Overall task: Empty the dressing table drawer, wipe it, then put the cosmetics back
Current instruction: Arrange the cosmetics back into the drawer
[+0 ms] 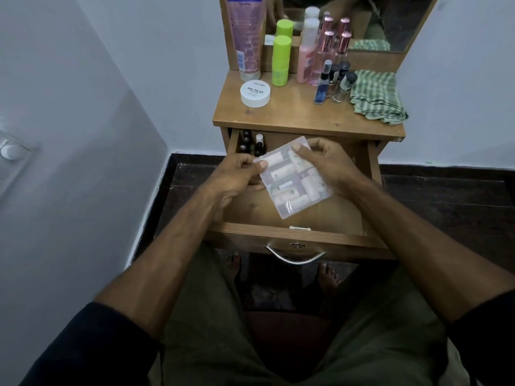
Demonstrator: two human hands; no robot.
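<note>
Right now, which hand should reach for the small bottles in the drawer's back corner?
Probably left: the left hand lies nearest the small bottles, and the right hand can keep pinching the flat packet.

The white round jar (pixel 255 93) on the dressing table top (pixel 301 115) reads "NAIL POLISH"; its smaller print is illegible.

I'm in a bedroom corner at home, seated at a small wooden desk (pixel 306 115) with a mirror (pixel 390 20). Lotion tube (pixel 246 34), perfume bottles (pixel 327 51), plain painted walls (pixel 83 107) around me.
</note>
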